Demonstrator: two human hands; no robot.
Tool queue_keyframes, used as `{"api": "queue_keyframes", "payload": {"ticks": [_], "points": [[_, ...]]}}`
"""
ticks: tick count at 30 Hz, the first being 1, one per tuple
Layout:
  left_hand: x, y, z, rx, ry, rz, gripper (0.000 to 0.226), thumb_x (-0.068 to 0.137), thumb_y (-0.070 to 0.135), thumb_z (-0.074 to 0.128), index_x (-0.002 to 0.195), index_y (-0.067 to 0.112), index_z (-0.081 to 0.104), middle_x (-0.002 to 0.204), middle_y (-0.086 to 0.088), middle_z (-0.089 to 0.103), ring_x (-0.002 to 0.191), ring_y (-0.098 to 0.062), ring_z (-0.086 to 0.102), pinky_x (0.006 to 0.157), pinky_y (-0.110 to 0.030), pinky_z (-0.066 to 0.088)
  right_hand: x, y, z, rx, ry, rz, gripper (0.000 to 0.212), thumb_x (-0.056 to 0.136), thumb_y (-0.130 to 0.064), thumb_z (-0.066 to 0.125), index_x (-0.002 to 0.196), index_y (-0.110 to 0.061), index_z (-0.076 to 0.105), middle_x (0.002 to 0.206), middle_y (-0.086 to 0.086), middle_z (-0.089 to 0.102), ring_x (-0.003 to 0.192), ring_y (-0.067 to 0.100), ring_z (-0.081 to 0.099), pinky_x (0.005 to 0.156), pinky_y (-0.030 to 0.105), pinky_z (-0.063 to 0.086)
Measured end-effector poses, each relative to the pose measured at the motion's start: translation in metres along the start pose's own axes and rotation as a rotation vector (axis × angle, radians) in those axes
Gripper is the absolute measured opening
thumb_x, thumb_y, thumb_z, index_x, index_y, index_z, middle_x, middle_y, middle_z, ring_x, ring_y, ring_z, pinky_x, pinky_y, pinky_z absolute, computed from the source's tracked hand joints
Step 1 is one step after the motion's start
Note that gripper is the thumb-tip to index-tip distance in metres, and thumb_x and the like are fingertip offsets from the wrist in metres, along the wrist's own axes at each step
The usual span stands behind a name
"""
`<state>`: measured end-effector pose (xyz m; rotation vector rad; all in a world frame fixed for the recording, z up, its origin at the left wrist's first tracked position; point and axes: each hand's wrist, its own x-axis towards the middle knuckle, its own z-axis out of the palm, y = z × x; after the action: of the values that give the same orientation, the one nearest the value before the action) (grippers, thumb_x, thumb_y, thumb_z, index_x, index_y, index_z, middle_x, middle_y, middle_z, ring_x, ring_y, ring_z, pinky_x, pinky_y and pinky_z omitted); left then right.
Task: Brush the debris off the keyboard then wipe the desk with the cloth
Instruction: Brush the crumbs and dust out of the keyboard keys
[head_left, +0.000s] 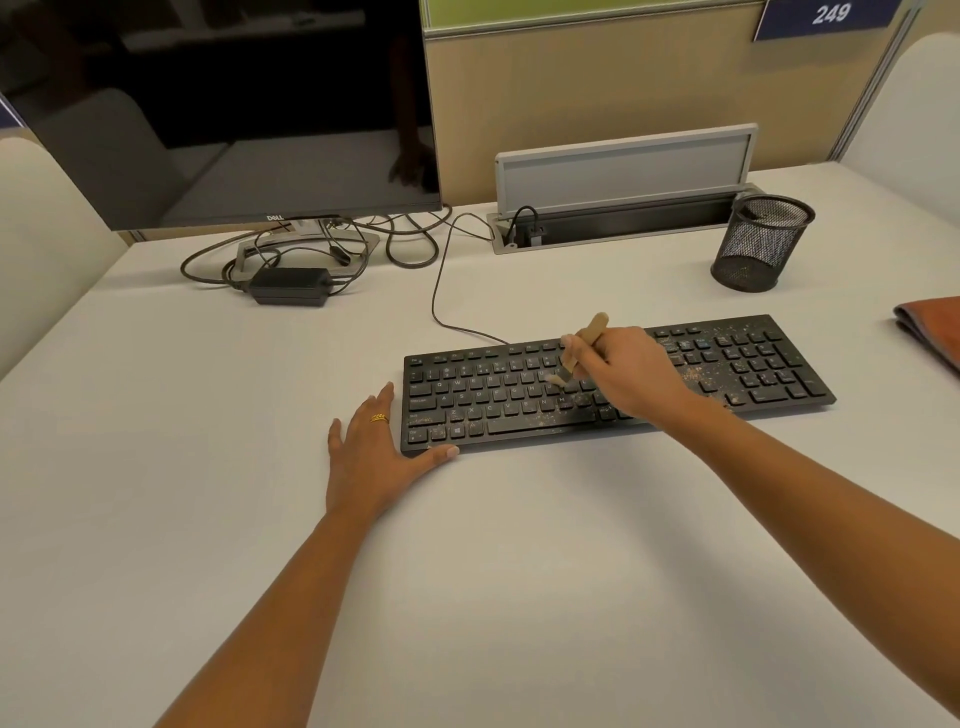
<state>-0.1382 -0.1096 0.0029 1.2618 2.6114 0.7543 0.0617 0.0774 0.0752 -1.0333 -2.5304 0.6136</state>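
A black keyboard (727, 364) lies on the white desk (467, 571), with brown debris (696, 371) scattered over its keys, thickest at the middle and right. My right hand (634, 369) grips a small wooden-handled brush (584, 345) above the middle keys, its bristles down on the letter rows. My left hand (374, 447) rests flat on the desk against the keyboard's left front corner, with the thumb along the front edge. A folded orange cloth (932, 327) lies at the right edge of the view.
A dark monitor (234, 104) stands at the back left, with a power brick (291, 286) and tangled cables at its base. A cable tray with its lid raised (623, 176) and a black mesh pen cup (761, 241) sit behind the keyboard.
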Motion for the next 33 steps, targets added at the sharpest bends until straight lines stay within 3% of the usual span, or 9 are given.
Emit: {"api": "queue_keyframes", "payload": {"ticks": [4,10,14,18,23,29,31,33], "points": [[-0.001,0.001,0.0,0.004,0.0,0.002,0.111,0.065,0.072,0.064,0.151,0.018,0.018,0.156,0.002,0.026,0.144,-0.011,0.019,0.119,-0.04,-0.003,0.002,-0.002,-0.003,0.056,0.025,0.01,0.042,0.1,-0.037,0.035,0.073,-0.017,0.06,0.068,0.003,0.062,0.061,0.015,0.052,0.063,0.03,0.042],[-0.001,0.001,-0.001,0.008,0.003,-0.001,0.112,0.064,0.073,0.063,0.151,0.019,0.019,0.156,0.002,0.027,0.144,-0.012,0.02,0.119,-0.04,-0.002,-0.002,-0.001,0.003,0.042,0.048,0.025,0.044,0.1,-0.037,0.034,0.072,-0.015,0.061,0.056,-0.013,0.049,0.055,0.003,0.044,0.056,0.029,0.034],[-0.001,0.001,-0.001,0.008,0.004,-0.002,0.111,0.065,0.072,0.064,0.151,0.019,0.019,0.156,0.001,0.027,0.145,-0.013,0.02,0.119,-0.04,-0.002,0.002,-0.007,-0.001,0.043,0.048,0.01,0.045,0.1,-0.036,0.034,0.079,-0.011,0.065,0.065,-0.002,0.059,0.065,0.016,0.056,0.062,0.031,0.043],[-0.001,0.001,-0.002,0.009,-0.002,0.003,0.112,0.063,0.073,0.062,0.151,0.018,0.019,0.156,0.001,0.026,0.145,-0.013,0.02,0.119,-0.041,-0.001,0.004,-0.011,0.005,0.154,0.062,0.015,0.051,0.099,-0.038,0.036,0.079,-0.006,0.069,0.056,-0.008,0.052,0.051,0.006,0.043,0.05,0.023,0.029],[0.0,0.001,-0.001,0.008,-0.009,-0.003,0.116,0.06,0.077,0.059,0.151,0.018,0.019,0.155,0.001,0.029,0.144,-0.013,0.021,0.119,-0.042,0.0,0.001,-0.017,0.018,0.137,0.008,0.011,0.049,0.099,-0.039,0.036,0.083,-0.007,0.07,0.055,-0.012,0.048,0.05,0.003,0.04,0.049,0.022,0.026],[0.0,0.001,0.0,0.006,-0.006,0.002,0.116,0.06,0.076,0.06,0.151,0.018,0.019,0.155,0.001,0.029,0.144,-0.013,0.021,0.119,-0.042,0.0,0.006,-0.023,0.011,0.115,-0.05,-0.017,0.049,0.1,-0.036,0.035,0.078,-0.008,0.069,0.074,0.002,0.068,0.068,0.016,0.06,0.064,0.029,0.044],[0.0,0.001,-0.001,0.006,-0.009,0.004,0.117,0.058,0.078,0.057,0.151,0.018,0.019,0.155,0.001,0.029,0.144,-0.013,0.021,0.119,-0.042,0.0,0.009,-0.024,0.011,0.132,-0.026,-0.013,0.049,0.099,-0.038,0.036,0.071,-0.013,0.066,0.067,-0.004,0.062,0.058,0.009,0.052,0.056,0.024,0.038],[0.0,0.0,-0.001,0.004,-0.013,0.003,0.12,0.055,0.081,0.053,0.151,0.018,0.019,0.155,0.001,0.029,0.144,-0.013,0.021,0.119,-0.042,0.0,0.011,-0.022,0.013,0.132,-0.014,-0.004,0.049,0.099,-0.041,0.036,0.079,-0.011,0.069,0.071,-0.002,0.062,0.055,0.005,0.045,0.052,0.022,0.033]]}}
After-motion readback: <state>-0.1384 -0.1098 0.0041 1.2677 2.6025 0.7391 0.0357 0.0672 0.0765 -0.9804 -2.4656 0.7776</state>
